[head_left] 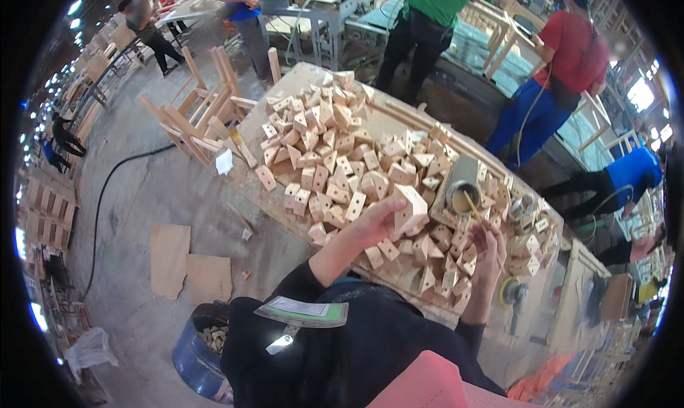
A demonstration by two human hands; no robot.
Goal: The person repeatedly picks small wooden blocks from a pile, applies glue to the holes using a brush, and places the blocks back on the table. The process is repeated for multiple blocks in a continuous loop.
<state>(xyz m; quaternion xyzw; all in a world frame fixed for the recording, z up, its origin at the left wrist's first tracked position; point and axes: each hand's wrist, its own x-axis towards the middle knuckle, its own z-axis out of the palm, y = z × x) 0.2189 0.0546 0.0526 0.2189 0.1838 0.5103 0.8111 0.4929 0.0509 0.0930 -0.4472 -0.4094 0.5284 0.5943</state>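
My left hand (379, 221) is closed around the end of a pale wooden block (411, 207) with slanted faces, raised over the table. A thin yellowish stick (472, 204) is pinched in the fingers of my right hand (487, 245). Its upper end reaches the mouth of a grey can (464, 171), which has something tan inside. Whether the tip touches the contents I cannot tell. Around both hands lies a large heap of drilled wooden blocks (335, 148), many of them wedge-shaped.
The worktable (246, 183) spreads before me. A second can (521, 210) and a round yellow-rimmed tool (511, 292) are at the right. Wooden frames (203, 105) stand left of the table. A blue bin (196, 354) with scraps and cardboard (171, 262) are on the floor. Several people work beyond.
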